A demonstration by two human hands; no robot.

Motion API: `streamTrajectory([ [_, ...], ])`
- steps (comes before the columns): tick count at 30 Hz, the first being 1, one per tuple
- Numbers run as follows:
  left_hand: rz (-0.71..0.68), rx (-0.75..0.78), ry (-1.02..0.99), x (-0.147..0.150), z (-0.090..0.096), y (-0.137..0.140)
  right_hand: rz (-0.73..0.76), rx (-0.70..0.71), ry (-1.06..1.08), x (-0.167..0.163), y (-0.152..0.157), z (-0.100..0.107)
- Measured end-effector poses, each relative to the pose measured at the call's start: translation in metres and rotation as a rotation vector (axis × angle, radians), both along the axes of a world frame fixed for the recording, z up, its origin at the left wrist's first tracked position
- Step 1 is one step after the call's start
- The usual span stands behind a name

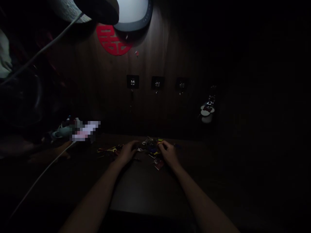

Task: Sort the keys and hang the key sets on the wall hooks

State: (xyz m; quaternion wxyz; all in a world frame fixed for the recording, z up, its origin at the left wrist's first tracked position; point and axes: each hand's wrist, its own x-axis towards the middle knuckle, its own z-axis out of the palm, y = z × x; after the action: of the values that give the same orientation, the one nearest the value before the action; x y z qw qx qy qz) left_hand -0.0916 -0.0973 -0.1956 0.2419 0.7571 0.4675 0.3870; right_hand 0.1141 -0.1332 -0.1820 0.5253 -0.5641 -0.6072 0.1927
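The scene is very dark. My left hand rests at the left side of a pile of small things on the table, fingers curved and thumb apart, with nothing visible in it. Small silvery keys lie just beyond its thumb. At the pile's right side my right hand is closed, thumb and fingers pinched at a small yellow-orange thing whose kind I cannot make out. Between the hands lie a white cable and a dark blue thing. Nearer me is a small reddish flat piece.
Left of the pile lie yellow-and-dark items. A lit, blurred-out screen trails a white cord. Hooks and a white hanging ornament are on the wooden wall, with a lamp above.
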Motion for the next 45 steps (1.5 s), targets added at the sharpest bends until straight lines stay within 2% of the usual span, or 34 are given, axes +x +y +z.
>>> streamTrajectory([
  [7, 0.084, -0.031, -0.185, -0.001, 0.012, 0.000, 0.060, 0.028, 0.068, 0.000, -0.004, 0.005],
  [11, 0.103, -0.037, -0.334, 0.000, 0.016, 0.000, 0.100, 0.021, 0.025, -0.002, -0.006, 0.007],
  [15, 0.121, -0.182, -0.550, 0.001, 0.021, -0.002, 0.145, 0.009, -0.041, -0.005, -0.009, 0.006],
  [18, 0.073, -0.278, -0.697, 0.000, 0.022, -0.002, 0.159, -0.002, -0.076, -0.006, -0.010, 0.004],
  [24, -0.006, -0.373, -0.956, 0.003, 0.025, 0.000, 0.238, -0.008, -0.071, -0.005, -0.010, 0.005],
  [32, -0.165, -0.436, -1.085, 0.002, 0.031, -0.004, 0.333, -0.021, 0.051, -0.008, -0.013, 0.009],
  [36, -0.229, -0.450, -1.022, 0.003, 0.029, -0.006, 0.388, 0.000, 0.183, -0.007, -0.014, 0.011],
  [40, -0.211, -0.419, -0.766, 0.008, 0.028, -0.012, 0.494, 0.014, 0.361, -0.005, -0.015, 0.016],
  [42, -0.180, -0.355, -0.620, 0.011, 0.028, -0.013, 0.533, 0.021, 0.393, -0.005, -0.016, 0.018],
  [45, -0.130, -0.215, -0.409, 0.013, 0.026, -0.013, 0.484, 0.016, 0.343, -0.006, -0.018, 0.020],
])
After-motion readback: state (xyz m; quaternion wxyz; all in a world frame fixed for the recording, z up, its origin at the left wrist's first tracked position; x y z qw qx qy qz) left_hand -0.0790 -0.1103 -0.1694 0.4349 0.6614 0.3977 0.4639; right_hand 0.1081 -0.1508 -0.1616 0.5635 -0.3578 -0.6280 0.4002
